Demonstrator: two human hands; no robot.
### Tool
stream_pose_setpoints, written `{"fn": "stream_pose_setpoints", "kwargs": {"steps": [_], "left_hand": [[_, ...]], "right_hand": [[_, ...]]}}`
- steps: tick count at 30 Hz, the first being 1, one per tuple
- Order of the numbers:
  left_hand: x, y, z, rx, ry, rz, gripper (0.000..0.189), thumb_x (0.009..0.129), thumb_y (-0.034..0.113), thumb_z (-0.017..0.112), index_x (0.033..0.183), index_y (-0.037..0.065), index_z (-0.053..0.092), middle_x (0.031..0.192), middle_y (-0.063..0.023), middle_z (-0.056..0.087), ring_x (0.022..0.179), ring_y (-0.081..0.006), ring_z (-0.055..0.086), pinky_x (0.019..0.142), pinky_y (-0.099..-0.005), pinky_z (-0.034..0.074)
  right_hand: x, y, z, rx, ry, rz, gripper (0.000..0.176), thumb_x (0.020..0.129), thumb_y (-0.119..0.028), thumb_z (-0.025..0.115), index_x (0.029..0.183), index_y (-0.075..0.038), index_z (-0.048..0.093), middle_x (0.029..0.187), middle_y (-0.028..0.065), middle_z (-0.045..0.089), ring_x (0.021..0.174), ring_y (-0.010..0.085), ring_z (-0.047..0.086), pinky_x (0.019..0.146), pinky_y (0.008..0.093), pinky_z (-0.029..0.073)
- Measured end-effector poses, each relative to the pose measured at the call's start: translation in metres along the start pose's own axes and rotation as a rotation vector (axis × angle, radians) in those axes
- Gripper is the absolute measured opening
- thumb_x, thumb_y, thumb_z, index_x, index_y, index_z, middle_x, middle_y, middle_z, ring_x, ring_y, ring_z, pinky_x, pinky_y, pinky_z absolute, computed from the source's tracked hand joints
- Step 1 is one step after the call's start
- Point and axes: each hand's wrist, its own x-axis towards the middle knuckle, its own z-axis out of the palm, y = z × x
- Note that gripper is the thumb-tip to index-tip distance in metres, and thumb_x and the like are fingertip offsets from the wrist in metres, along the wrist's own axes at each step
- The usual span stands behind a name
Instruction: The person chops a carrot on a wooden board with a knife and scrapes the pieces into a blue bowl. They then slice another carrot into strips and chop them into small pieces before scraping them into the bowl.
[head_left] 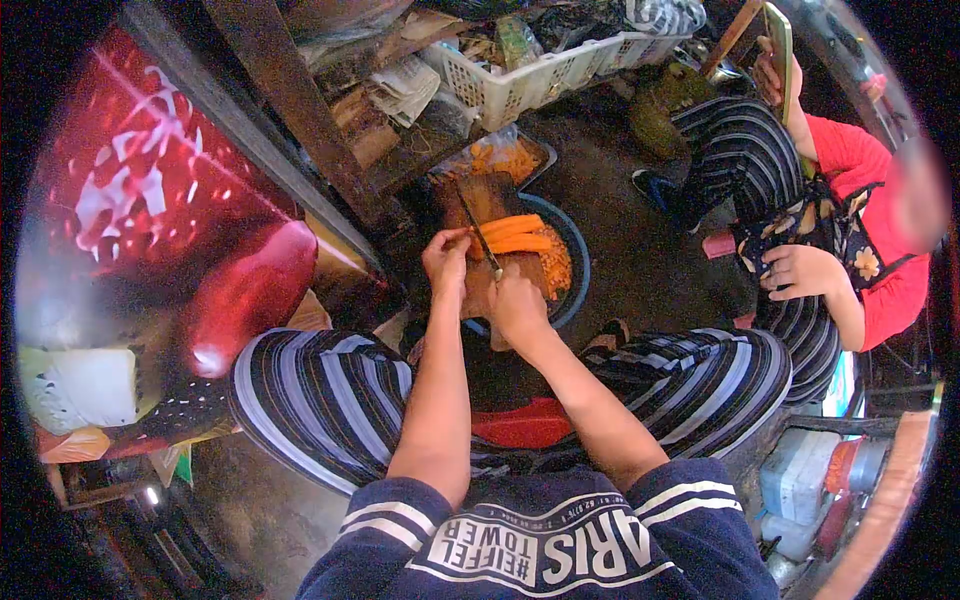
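My right hand [518, 303] is closed round the handle of a knife [478, 232], whose dark blade points up and to the left. Orange carrot strips [515, 234] lie side by side on a wooden board [483, 196], just right of the blade. My left hand [447, 262] is at the left ends of the strips, fingers bent together; what it grips there is too small to make out. Under the board is a round blue-rimmed basin [581, 262] with small cut orange pieces [556, 275] at its right side.
A bag of orange pieces [507, 158] lies beyond the board. Behind it stands a white plastic crate [510, 95]. Another person [850, 200] sits at the right, holding a phone [778, 55]. A red shiny surface [150, 160] and wooden beams are at the left.
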Motion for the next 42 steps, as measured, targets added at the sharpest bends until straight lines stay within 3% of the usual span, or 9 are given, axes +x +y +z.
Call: {"fn": "stream_pose_setpoints", "kwargs": {"steps": [6, 15, 17, 21, 25, 28, 33, 38, 42], "left_hand": [[-0.003, 0.006, 0.0, -0.067, -0.017, -0.037, 0.008, 0.073, 0.0, 0.063, 0.08, 0.003, 0.064, 0.08, -0.0029, 0.062, 0.074, -0.0107, 0.054, 0.067, -0.0235, 0.043], [-0.006, 0.008, 0.003, -0.039, -0.018, 0.077, 0.009, 0.072, 0.003, 0.068, 0.079, 0.003, 0.063, 0.079, -0.0045, 0.063, 0.072, -0.0103, 0.056, 0.064, -0.0244, 0.044], [-0.013, 0.019, 0.004, -0.125, -0.059, -0.006, 0.01, 0.072, 0.001, 0.067, 0.081, 0.003, 0.062, 0.077, -0.0041, 0.061, 0.071, -0.0107, 0.056, 0.065, -0.0238, 0.044], [-0.004, 0.017, 0.002, -0.108, -0.093, 0.016, 0.015, 0.074, 0.0, 0.064, 0.088, 0.004, 0.062, 0.078, -0.0025, 0.059, 0.074, -0.0109, 0.056, 0.067, -0.0233, 0.043], [0.005, 0.012, 0.005, 0.104, -0.149, 0.049, 0.028, 0.074, -0.001, 0.061, 0.1, 0.008, 0.062, 0.08, -0.0003, 0.055, 0.077, -0.0103, 0.052, 0.068, -0.0224, 0.042], [0.003, 0.019, 0.0, 0.272, -0.14, 0.085, 0.023, 0.074, -0.001, 0.061, 0.095, 0.008, 0.062, 0.08, -0.0009, 0.056, 0.076, -0.0105, 0.052, 0.068, -0.0225, 0.042], [-0.005, 0.032, 0.003, 0.094, -0.139, -0.019, 0.009, 0.076, 0.0, 0.061, 0.082, 0.005, 0.059, 0.078, -0.0013, 0.059, 0.075, -0.0109, 0.054, 0.068, -0.0241, 0.043], [-0.009, 0.033, 0.004, 0.032, -0.122, 0.021, 0.01, 0.075, 0.0, 0.063, 0.083, 0.005, 0.06, 0.079, -0.0015, 0.06, 0.072, -0.0101, 0.054, 0.066, -0.0237, 0.043], [-0.003, 0.022, 0.001, 0.072, -0.092, 0.06, 0.009, 0.074, 0.001, 0.064, 0.081, 0.006, 0.061, 0.079, -0.0013, 0.06, 0.073, -0.0097, 0.054, 0.066, -0.0231, 0.042]], "right_hand": [[0.008, -0.002, 0.003, -0.039, -0.052, 0.001, 0.022, 0.085, -0.013, 0.043, 0.097, 0.005, 0.044, 0.082, 0.0281, 0.061, 0.078, 0.0408, 0.061, 0.069, 0.0455, 0.05], [0.026, 0.003, 0.019, -0.074, -0.067, -0.001, 0.024, 0.082, -0.011, 0.046, 0.099, 0.006, 0.044, 0.085, 0.0266, 0.061, 0.08, 0.0387, 0.062, 0.07, 0.0437, 0.051], [0.031, 0.013, 0.033, -0.015, -0.04, -0.038, 0.026, 0.085, -0.017, 0.044, 0.095, 0.007, 0.047, 0.081, 0.0294, 0.06, 0.079, 0.0431, 0.06, 0.071, 0.0481, 0.049], [0.038, 0.031, 0.059, -0.021, -0.07, -0.06, 0.03, 0.085, -0.019, 0.046, 0.095, 0.009, 0.048, 0.081, 0.0293, 0.06, 0.08, 0.0431, 0.06, 0.072, 0.0479, 0.049], [0.041, 0.042, 0.068, -0.038, -0.101, 0.008, 0.034, 0.083, -0.022, 0.049, 0.097, 0.009, 0.048, 0.079, 0.0299, 0.059, 0.079, 0.0429, 0.06, 0.071, 0.0477, 0.049], [0.033, 0.023, 0.037, -0.01, -0.161, 0.043, 0.032, 0.084, -0.022, 0.049, 0.097, 0.008, 0.049, 0.081, 0.0288, 0.06, 0.08, 0.0417, 0.06, 0.071, 0.0473, 0.049], [0.027, 0.019, 0.018, 0.061, -0.092, 0.002, 0.03, 0.084, -0.023, 0.051, 0.096, 0.004, 0.053, 0.085, 0.0259, 0.061, 0.079, 0.0407, 0.06, 0.07, 0.0471, 0.049], [0.028, 0.021, 0.019, 0.202, -0.034, -0.085, 0.03, 0.081, -0.02, 0.052, 0.09, 0.008, 0.05, 0.073, 0.0313, 0.057, 0.075, 0.0461, 0.057, 0.067, 0.0501, 0.047], [0.025, 0.018, 0.012, 0.219, -0.059, -0.1, 0.029, 0.081, -0.018, 0.053, 0.09, 0.008, 0.05, 0.074, 0.0311, 0.057, 0.075, 0.046, 0.057, 0.066, 0.0497, 0.048]]}}
